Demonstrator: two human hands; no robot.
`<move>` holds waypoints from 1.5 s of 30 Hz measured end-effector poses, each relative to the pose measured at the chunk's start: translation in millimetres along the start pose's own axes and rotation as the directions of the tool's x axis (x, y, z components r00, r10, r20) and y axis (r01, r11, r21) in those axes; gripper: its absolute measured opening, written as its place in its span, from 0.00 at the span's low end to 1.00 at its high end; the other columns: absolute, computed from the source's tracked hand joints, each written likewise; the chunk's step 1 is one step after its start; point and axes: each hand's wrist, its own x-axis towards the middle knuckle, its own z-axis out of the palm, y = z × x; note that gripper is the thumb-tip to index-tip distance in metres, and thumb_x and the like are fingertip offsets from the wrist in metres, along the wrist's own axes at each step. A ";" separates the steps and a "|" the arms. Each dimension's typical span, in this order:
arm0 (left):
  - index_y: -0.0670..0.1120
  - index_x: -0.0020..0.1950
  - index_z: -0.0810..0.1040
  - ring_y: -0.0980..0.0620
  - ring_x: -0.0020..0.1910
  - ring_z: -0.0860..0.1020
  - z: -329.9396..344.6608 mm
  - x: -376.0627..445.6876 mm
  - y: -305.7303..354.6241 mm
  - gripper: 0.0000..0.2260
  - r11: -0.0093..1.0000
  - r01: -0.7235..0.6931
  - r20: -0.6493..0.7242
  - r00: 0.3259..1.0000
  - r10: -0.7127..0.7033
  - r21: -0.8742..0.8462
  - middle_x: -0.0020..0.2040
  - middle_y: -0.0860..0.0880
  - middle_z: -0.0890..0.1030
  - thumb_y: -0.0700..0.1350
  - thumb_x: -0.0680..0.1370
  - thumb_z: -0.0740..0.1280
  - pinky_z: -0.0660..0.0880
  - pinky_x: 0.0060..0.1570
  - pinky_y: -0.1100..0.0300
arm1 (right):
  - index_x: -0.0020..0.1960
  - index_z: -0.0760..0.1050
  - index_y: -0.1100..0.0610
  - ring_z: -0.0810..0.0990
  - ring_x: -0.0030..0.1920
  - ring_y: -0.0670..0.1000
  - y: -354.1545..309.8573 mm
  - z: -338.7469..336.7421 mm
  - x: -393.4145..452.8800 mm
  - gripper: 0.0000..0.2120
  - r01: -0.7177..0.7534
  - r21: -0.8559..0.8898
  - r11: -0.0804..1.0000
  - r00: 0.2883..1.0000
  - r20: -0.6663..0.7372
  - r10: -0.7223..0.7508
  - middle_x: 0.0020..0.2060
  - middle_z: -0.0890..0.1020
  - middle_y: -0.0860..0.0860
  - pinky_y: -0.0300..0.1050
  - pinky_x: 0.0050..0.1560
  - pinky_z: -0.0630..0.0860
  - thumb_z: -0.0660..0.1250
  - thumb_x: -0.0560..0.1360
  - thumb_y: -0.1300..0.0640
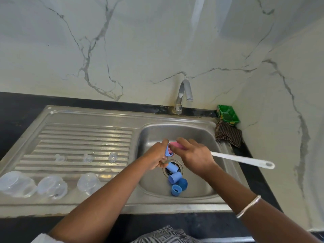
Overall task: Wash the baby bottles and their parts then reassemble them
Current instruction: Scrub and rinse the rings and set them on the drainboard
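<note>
Marble-veined walls back a steel sink (177, 204) set in a dark counter. Over the basin, the left hand (156, 157) grips a blue cap (168, 151); the right hand (193, 156) grips a pink-headed brush (245, 160) pushed into it. Clear bottles (52, 185) lie along the drainboard's front edge.
</note>
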 end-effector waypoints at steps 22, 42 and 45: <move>0.47 0.45 0.77 0.53 0.37 0.76 7.1 2.2 -22.6 0.22 0.968 -0.250 -0.122 0.962 0.245 -0.027 0.38 0.48 0.79 0.57 0.85 0.51 0.75 0.37 0.58 | 0.52 0.83 0.52 0.76 0.37 0.48 -46.1 -7.4 -0.9 0.10 -0.651 0.679 0.341 0.741 0.467 0.483 0.38 0.81 0.52 0.47 0.42 0.74 0.63 0.81 0.54; 0.47 0.52 0.80 0.57 0.29 0.67 11.6 -9.9 -40.3 0.16 0.978 -0.018 0.067 0.997 0.032 -0.208 0.37 0.51 0.73 0.55 0.83 0.58 0.78 0.40 0.54 | 0.62 0.78 0.43 0.82 0.52 0.40 -27.0 5.2 -29.4 0.15 -0.660 0.716 0.225 0.693 0.466 0.550 0.50 0.85 0.41 0.39 0.54 0.78 0.71 0.76 0.50; 0.46 0.49 0.77 0.58 0.26 0.71 8.5 -10.3 -38.9 0.16 0.965 -0.025 0.156 0.985 0.068 -0.260 0.37 0.47 0.72 0.55 0.84 0.57 0.75 0.42 0.55 | 0.57 0.79 0.43 0.82 0.45 0.40 -27.7 5.6 -24.7 0.14 -0.685 0.700 0.202 0.644 0.451 0.618 0.44 0.85 0.41 0.38 0.47 0.79 0.72 0.73 0.55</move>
